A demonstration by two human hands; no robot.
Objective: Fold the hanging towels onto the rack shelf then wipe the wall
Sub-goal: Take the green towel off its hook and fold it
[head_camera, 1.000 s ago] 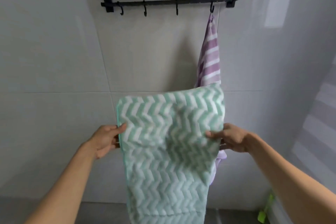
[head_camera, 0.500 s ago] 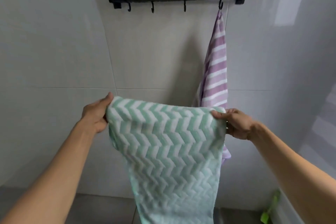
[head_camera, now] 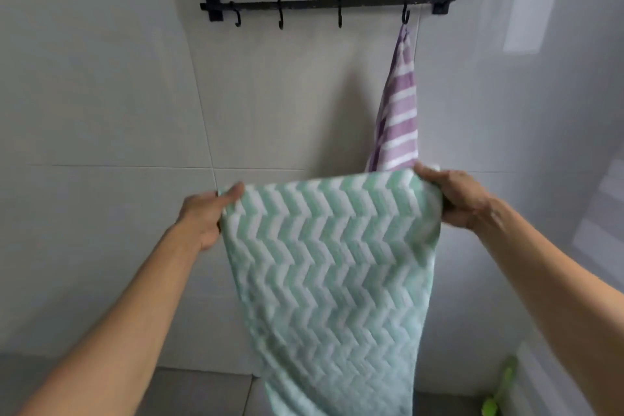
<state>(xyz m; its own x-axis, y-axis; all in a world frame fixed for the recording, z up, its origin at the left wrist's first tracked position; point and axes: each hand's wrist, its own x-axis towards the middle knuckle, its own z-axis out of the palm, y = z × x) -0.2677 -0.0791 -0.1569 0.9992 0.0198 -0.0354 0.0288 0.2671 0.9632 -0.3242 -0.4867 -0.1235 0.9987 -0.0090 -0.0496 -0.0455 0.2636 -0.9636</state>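
Left hand (head_camera: 204,216), right hand (head_camera: 454,197) each pinch top corner of green towel (head_camera: 329,263); we keep it taut for folding, rack (head_camera: 324,5) at 12 o'clock.

No readable text, label, brand, number or sign is showing on anything in view.
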